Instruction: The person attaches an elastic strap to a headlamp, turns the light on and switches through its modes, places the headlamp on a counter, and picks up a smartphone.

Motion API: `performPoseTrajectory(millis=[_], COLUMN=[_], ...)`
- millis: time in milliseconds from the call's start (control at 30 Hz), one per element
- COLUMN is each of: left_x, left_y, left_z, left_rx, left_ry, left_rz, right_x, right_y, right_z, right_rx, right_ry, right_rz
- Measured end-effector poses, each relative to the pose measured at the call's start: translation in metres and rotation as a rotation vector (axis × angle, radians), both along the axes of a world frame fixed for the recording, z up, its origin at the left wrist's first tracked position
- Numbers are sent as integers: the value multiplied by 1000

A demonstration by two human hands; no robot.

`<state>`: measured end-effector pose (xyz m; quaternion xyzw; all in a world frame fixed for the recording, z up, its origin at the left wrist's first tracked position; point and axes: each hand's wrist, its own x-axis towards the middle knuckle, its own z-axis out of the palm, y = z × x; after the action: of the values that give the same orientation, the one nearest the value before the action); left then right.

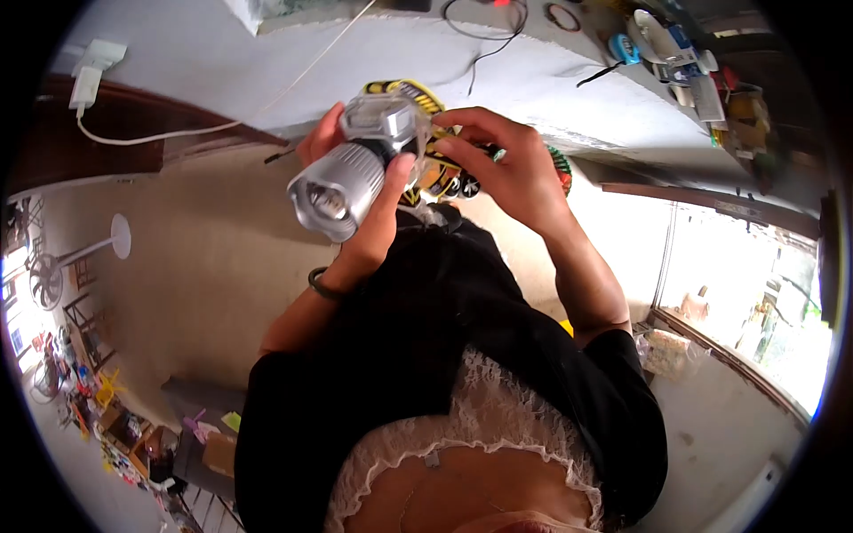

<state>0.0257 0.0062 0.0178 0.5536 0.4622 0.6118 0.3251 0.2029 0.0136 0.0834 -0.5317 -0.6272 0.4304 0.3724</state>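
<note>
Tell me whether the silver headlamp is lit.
Unlit, it seems: the silver headlamp held in the left hand shows its lens with no bright glow.

Daylight glares at right; edges bend darkly.

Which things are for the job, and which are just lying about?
For the job, I think:
- lamp, in the left hand
- strap, by the right hand

Just about:
- white cable
- black cable
- fan
</note>
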Motion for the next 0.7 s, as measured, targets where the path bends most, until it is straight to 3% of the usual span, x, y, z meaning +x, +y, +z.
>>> performPoseTrajectory(millis=[67, 200, 233, 300, 333, 400, 500, 567, 700], left_x=[5, 5, -4, -22, -29, -56, -68, -80, -80], left_y=[-2, -13, -17, -28, -32, -38, -50, -54, -53], left_z=[0, -5, -12, -14, -6, 7, -40, -51, -54], left_rx=[-32, -83, -16, -94, -120, -130, -96, -74, -513], left_ry=[-122, -166, 76, 32, -8, 286, 341, 279, -192], left_rz=[-17, -163, -179, -317, -384, -548, -628, -698, -665], right_x=[3, 12, 16, 24, 27, 24, 23, 19, 15], right_y=[3, 6, 6, 3, -2, -12, -16, -17, -15], right_z=[-5, 5, 10, 18, 7, 7, -1, -7, 0], right_rx=[-94, 133, 42, -143, -76, -77, -137, -195, -4], right_ry=[37, -201, -158, -69, -138, -124, -127, -100, -183], right_rz=[-28, 50, 103, 210, 250, 290, 370, 389, 423])
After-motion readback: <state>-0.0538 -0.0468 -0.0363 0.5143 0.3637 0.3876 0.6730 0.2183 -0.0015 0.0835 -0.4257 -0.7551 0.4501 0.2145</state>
